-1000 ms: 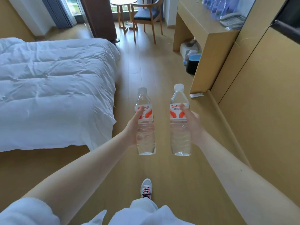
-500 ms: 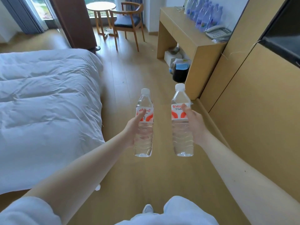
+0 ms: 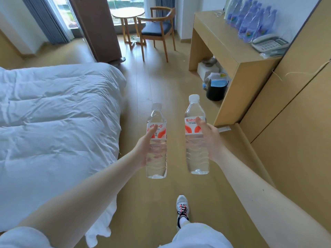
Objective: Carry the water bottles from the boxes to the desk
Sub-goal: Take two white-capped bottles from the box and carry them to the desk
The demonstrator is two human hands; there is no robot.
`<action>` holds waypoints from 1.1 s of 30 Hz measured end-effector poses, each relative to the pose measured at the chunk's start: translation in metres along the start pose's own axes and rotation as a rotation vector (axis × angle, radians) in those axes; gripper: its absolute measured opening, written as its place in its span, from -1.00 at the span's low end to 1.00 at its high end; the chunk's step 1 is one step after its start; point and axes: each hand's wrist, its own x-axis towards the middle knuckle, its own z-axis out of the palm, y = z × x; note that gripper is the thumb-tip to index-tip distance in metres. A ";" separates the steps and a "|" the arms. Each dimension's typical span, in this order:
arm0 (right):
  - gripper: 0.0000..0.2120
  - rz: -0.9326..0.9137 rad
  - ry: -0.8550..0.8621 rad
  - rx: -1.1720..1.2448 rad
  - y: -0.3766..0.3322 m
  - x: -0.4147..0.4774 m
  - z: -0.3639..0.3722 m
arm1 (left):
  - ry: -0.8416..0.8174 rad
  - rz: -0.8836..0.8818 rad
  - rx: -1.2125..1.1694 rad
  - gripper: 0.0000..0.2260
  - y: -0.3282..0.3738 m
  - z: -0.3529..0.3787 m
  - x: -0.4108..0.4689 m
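I carry two clear water bottles with white caps and red-and-white labels, both upright in front of me. My left hand grips the left bottle around its middle. My right hand grips the right bottle, thumb across the label. The wooden desk stands ahead on the right against the wall. Several blue-tinted bottles stand along its back edge beside a telephone.
A bed with a white duvet fills the left side. A wooden floor aisle runs between bed and desk. Under the desk sit a black bin and a white box. A chair and round table stand by the window.
I have walked forward along the aisle; the desk and chair are nearer and larger. Both hands keep the same hold on the bottles. My right foot has stepped forward.
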 end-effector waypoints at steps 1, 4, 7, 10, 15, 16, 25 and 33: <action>-0.66 0.002 -0.008 -0.002 -0.006 0.017 0.000 | 0.022 0.000 -0.004 -0.31 0.011 0.003 0.009; -0.60 0.017 -0.023 0.008 -0.027 0.061 -0.001 | 0.062 0.000 -0.020 -0.33 0.039 0.013 0.036; -0.63 0.016 -0.051 0.010 -0.048 0.099 -0.007 | 0.091 0.004 -0.012 -0.17 0.066 0.026 0.061; -0.70 0.009 -0.089 0.026 -0.066 0.133 -0.014 | 0.129 0.022 0.010 -0.16 0.088 0.036 0.087; -0.80 -0.008 -0.081 0.025 -0.079 0.175 -0.023 | 0.118 -0.012 0.006 -0.16 0.117 0.050 0.124; -0.80 -0.007 -0.071 0.032 -0.082 0.182 -0.024 | 0.116 -0.012 0.005 -0.18 0.123 0.053 0.131; -0.77 0.005 0.056 0.060 -0.095 0.256 -0.033 | -0.036 -0.057 0.028 0.07 0.178 0.086 0.213; -0.69 -0.052 0.169 0.064 -0.130 0.347 -0.024 | -0.171 -0.032 0.072 -0.24 0.258 0.104 0.314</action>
